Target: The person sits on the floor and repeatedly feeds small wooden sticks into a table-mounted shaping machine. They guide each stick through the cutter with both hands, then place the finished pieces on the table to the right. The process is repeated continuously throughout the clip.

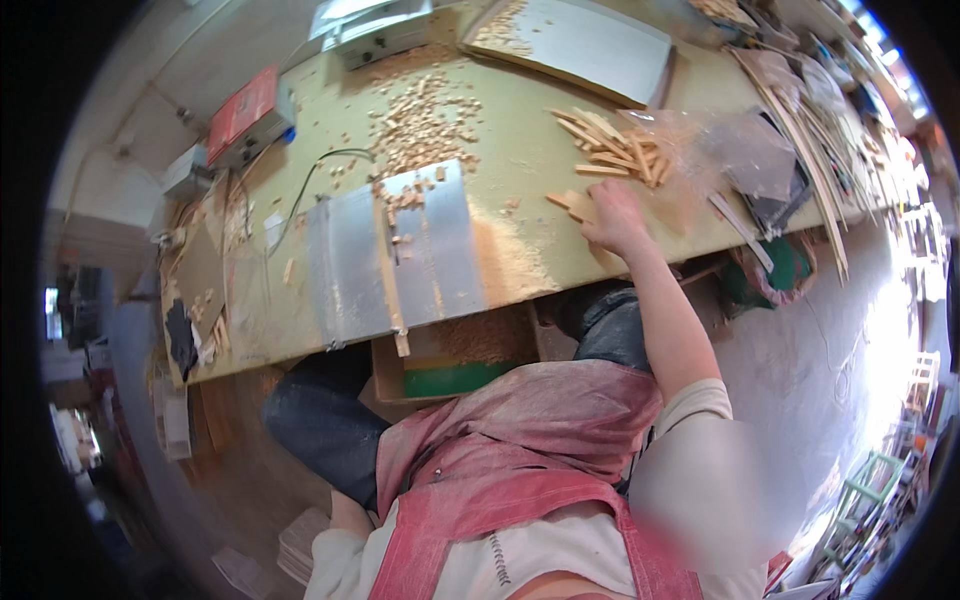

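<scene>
On the workbench, my right hand (pixel 615 218) is closed over a few short wooden sticks (pixel 572 206), whose ends poke out to its left. Just beyond it lies a loose pile of similar wooden sticks (pixel 625 150), partly beside a clear plastic bag (pixel 690 150). My left forearm (pixel 350 514) hangs down beside my left thigh, and the hand itself is hidden. In front of me a grey metal plate (pixel 345 265) with a narrow wooden strip (pixel 391 285) along it is set on the bench. Small cut wood pieces (pixel 425 130) are scattered past the plate.
A shallow tray (pixel 580 50) with wood bits stands at the back. At the left are a red box (pixel 245 115) and a black cable (pixel 300 200). Sawdust (pixel 510 255) lies right of the plate. Long strips (pixel 800 150) lie at the right; below the bench edge sits an open box (pixel 460 375).
</scene>
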{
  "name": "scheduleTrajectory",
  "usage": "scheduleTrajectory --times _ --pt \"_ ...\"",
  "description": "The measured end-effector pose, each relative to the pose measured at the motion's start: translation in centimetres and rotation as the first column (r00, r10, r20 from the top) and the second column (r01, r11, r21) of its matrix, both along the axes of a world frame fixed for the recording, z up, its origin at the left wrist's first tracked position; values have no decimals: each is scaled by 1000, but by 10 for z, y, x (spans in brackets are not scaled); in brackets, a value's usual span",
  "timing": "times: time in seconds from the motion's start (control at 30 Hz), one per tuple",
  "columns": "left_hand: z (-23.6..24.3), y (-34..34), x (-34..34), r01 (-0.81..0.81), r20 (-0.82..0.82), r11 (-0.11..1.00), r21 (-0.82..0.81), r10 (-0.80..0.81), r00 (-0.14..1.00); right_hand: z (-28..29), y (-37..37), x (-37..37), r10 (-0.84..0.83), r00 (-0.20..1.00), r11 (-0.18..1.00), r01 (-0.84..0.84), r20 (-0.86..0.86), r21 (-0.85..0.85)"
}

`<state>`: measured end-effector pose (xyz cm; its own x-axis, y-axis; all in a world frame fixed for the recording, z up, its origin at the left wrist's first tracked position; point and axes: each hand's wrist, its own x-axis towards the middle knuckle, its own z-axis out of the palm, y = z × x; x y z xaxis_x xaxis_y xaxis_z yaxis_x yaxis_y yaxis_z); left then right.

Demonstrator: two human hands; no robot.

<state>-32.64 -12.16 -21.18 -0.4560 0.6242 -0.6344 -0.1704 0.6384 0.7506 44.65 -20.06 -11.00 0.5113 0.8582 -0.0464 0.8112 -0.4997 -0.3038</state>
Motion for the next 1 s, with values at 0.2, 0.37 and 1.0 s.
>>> scheduleTrajectory --times 0.2,0.37,1.0 --pt "4 13 -33 54 -391 987 151 9 921 28 0 -15 14 998 915 13 -65 403" --pt "50 54 -37 151 -652 888 434 194 733 96 6 -134 353 935 801 -288 -25 525" --pt "176 63 130 680 -707 503 533 -177 685 58 58 -209 349 326 495 732 -878 469"
